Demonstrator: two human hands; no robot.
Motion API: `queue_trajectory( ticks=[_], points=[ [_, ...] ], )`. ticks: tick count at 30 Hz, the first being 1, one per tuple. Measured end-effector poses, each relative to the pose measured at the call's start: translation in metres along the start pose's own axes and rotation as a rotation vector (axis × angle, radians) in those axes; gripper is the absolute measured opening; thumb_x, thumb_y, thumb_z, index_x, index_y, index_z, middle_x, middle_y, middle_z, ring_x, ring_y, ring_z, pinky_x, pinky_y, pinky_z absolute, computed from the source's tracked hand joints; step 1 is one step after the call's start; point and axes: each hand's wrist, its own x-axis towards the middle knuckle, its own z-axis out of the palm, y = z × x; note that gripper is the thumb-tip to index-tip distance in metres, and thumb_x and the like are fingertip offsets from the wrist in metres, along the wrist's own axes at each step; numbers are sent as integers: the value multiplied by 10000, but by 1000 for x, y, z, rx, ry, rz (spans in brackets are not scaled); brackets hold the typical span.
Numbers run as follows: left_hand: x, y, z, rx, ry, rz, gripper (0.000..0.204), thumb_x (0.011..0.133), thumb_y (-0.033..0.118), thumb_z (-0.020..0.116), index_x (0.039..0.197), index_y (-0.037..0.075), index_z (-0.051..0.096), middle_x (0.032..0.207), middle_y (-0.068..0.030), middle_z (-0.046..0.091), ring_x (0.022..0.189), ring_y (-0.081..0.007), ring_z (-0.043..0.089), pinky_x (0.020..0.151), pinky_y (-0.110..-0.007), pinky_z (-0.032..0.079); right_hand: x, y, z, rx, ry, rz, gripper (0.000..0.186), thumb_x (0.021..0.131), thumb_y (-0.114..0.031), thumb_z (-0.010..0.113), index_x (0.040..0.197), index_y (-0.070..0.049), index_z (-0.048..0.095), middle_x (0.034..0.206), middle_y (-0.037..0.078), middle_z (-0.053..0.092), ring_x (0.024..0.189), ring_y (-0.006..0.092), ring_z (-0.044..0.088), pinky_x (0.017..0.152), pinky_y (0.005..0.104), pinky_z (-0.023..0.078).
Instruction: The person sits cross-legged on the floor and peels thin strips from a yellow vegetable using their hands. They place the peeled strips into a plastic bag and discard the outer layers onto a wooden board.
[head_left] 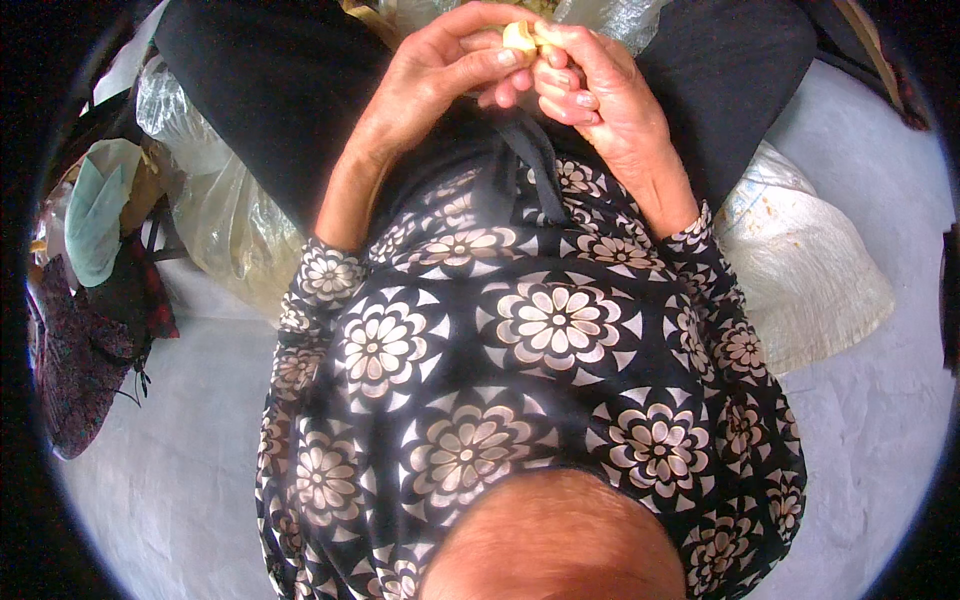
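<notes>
At the top middle of the head view, above my lap, my two hands meet around a small pale-yellow piece point(519, 40), too small to name surely. My left hand point(455, 70) is closed on it, thumb along its lower side and index finger arched over the top. My right hand point(610, 100) presses against its right side with thumb and curled fingers pinched together. Part of the piece is hidden by my fingers. Behind my hands are my dark trousers point(735, 80) and a dark fabric tie point(540, 170).
Crumpled clear plastic bags point(230, 230) lie beside my left leg. A pale woven sack point(800, 280) is on the grey floor point(850, 420) at my right. At the far left are a light-green object point(95, 210) and dark patterned cloth point(85, 350). More plastic point(610, 15) shows beyond my hands.
</notes>
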Motion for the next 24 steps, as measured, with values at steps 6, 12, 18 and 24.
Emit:
queue_trajectory(
  ticks=[6, 12, 18, 24],
  points=[
    [-3, -5, 3, 67, 7, 62, 294, 841, 134, 533, 1113, 36, 479, 804, -26, 575, 651, -75, 513, 567, -183, 394, -7, 1, -3, -228, 22, -39, 315, 859, -301, 502, 673, -47, 488, 562, -14, 431, 415, 22, 344, 355, 163, 259],
    [-5, -6, 4, 216, -5, 108, 262, 839, 107, 538, 1085, 29, 489, 794, -20, 572, 654, -70, 515, 572, -181, 405, -6, -9, 1, -560, 43, 2, 316, 847, -311, 528, 676, -46, 515, 568, -28, 430, 426, 19, 334, 350, 158, 243],
    [-3, 5, 9, -6, 67, 62, 349, 839, 141, 539, 1152, 34, 429, 756, -39, 562, 606, -78, 483, 540, -180, 371, 0, -5, 9, -135, 2, -48, 298, 853, -262, 501, 621, -82, 449, 507, -34, 386, 365, 19, 299, 330, 164, 209],
    [-2, 2, 13, -16, 101, 87, 351, 831, 173, 553, 1123, 30, 421, 733, -54, 548, 586, -85, 449, 531, -190, 357, -4, -17, 8, 159, 60, 71, 284, 846, -220, 494, 606, -103, 396, 468, -40, 337, 336, 28, 270, 316, 172, 209]
  ],
)
